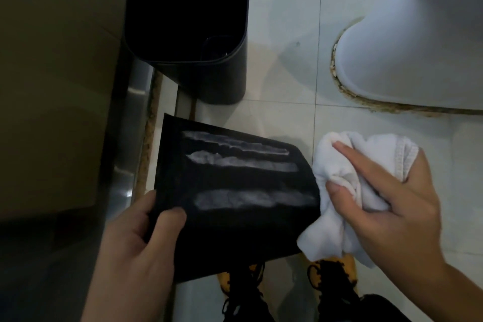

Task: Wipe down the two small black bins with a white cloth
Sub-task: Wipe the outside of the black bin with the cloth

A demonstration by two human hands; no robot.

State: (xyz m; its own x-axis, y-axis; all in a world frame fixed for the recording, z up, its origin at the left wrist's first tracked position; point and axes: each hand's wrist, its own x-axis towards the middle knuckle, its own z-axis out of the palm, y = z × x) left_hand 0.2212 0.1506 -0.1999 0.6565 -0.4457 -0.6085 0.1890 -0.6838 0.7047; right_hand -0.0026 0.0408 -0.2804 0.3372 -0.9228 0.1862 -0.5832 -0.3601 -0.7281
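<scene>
- The right hand [392, 206] is curled round a bunched white cloth [347, 191], thumb and forefinger pinching the folds; the cloth sits just against the right edge of the black bin held up in front.
- The left hand [136, 240] grips the held bin [235, 191] at its lower left edge, thumb lying on the facing side and the fingers wrapped behind, out of sight.
- That bin is tipped on its side above the tiled floor [287, 60], one flat face turned up to the camera, with three pale smeared streaks [243, 162] across it.
- The second bin [188, 21] stands upright on the floor beyond, close beside a dark cabinet side [52, 60], its mouth open.
- Handling, as a judgement: the bin looks like thin, stiff plastic, light enough for one hand; its smooth face may slip, so a hold on an edge or rim seems soundest. The cloth is soft and will bunch, needing firm pressure to lift the streaks.
- Hard to make out: the held bin's rim and inside, lost in the dark; the standing bin's bottom is black shadow; a white fixture base [405, 60] is cut off at the right; shoes [332, 282] show only partly below.
</scene>
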